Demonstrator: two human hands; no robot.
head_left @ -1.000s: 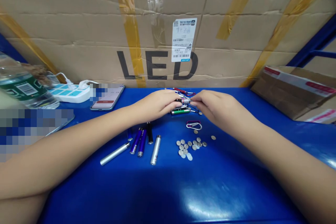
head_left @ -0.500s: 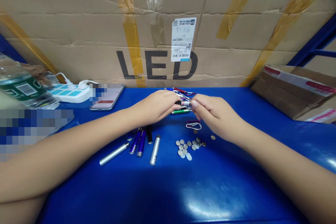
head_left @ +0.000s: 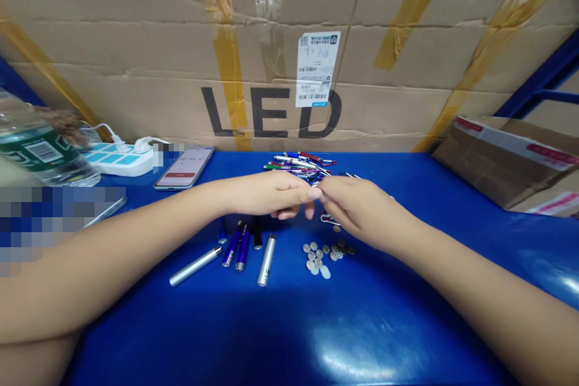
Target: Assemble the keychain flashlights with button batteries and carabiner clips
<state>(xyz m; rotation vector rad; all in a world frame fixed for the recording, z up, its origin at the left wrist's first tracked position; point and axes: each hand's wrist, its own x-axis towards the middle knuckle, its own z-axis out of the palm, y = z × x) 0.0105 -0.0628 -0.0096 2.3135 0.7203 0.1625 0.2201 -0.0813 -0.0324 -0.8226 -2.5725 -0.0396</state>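
Note:
My left hand (head_left: 289,194) and my right hand (head_left: 348,200) meet fingertip to fingertip above the table, both closed. The small black penlight gripped between them half a second ago is now covered by the fingers. Behind them lies a pile of slim metal penlights (head_left: 298,160) in silver, red, green and blue. A carabiner clip (head_left: 326,217) shows partly below my right hand. Nearer to me are several button cells (head_left: 319,253) with pale oval tabs (head_left: 325,272). Left of these lie a silver tube (head_left: 266,260), another silver tube (head_left: 195,266), and blue tubes (head_left: 243,248).
A large cardboard box (head_left: 172,60) walls off the back of the blue table (head_left: 271,338). A phone (head_left: 185,167), a white power strip (head_left: 120,160) and a water bottle (head_left: 43,145) stand at left. An open cardboard carton (head_left: 493,163) is at right.
My hands have turned and come closer together, slightly lower, so the black penlight no longer shows. More of the penlight pile is visible behind them. The loose tubes have stayed put.

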